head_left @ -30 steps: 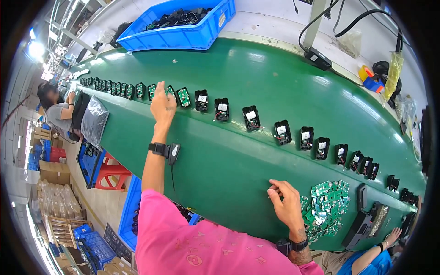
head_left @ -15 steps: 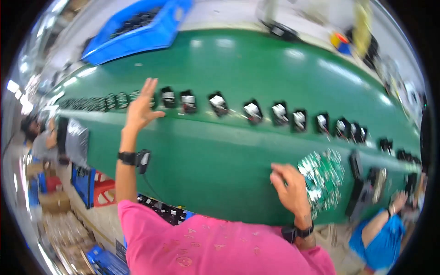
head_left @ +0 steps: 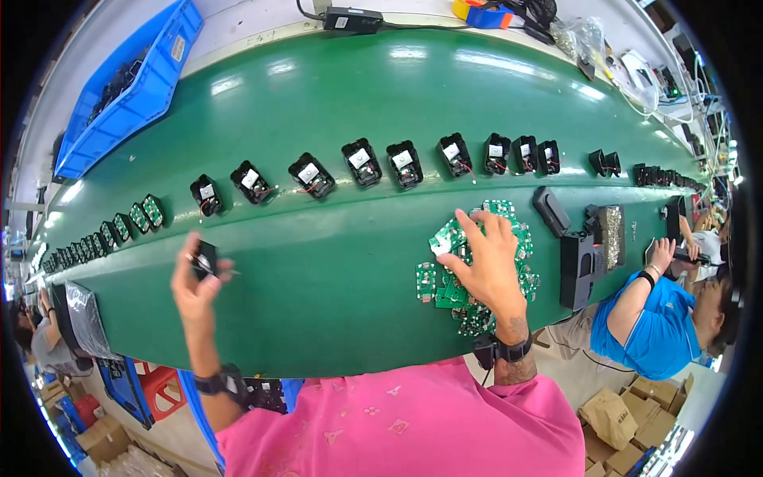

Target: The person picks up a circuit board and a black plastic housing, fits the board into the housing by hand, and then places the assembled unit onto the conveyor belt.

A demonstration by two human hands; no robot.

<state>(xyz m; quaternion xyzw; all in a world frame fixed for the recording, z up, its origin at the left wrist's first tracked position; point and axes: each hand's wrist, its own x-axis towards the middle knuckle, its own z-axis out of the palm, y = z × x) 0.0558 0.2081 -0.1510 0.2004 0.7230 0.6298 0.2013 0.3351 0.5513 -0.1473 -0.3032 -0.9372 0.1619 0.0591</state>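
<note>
My left hand (head_left: 196,285), somewhat blurred, is closed round a small black plastic casing (head_left: 205,258) with a pale part inside, held above the left side of the green bench. My right hand (head_left: 491,258) is over a heap of green circuit boards (head_left: 517,230). Its thumb and forefinger lie at two edges of a tilted circuit board (head_left: 448,238) with a white part on it, and the other fingers reach over the heap. Beyond both hands runs a row of open black casings (head_left: 362,163), each with a white block and thin wires.
Casings fitted with green boards (head_left: 122,226) line the left. A blue bin (head_left: 135,87) stands far left, a power adapter (head_left: 353,20) at the back. Right of the heap are a black device (head_left: 580,270) and a tray of small metal parts (head_left: 610,237). A co-worker in blue (head_left: 648,326) sits right.
My view has swung to the right. The left hand, spread over the row before, now holds a casing nearer me. My right hand has moved from beside the board heap onto it.
</note>
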